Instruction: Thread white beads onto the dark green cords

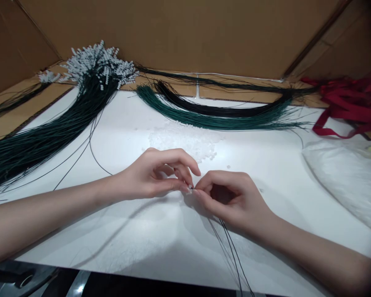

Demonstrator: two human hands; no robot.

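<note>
Head view: left hand at centre of frame, fingertips pinched on small pale piece. Right hand, just right of centre, thumb and finger closed on dark wires trailing to bottom edge. Loose white beads mid-frame on table. White-tipped green bundle, upper left; red ribbon, upper right.

left hand: bare left hand, thumb and a finger pinched, index kinda arched above them
right hand: bare right hand, thumb and index pinched too (tips super close to the left's)
arms: bare left forearm and bare right forearm, angled inward
</note>
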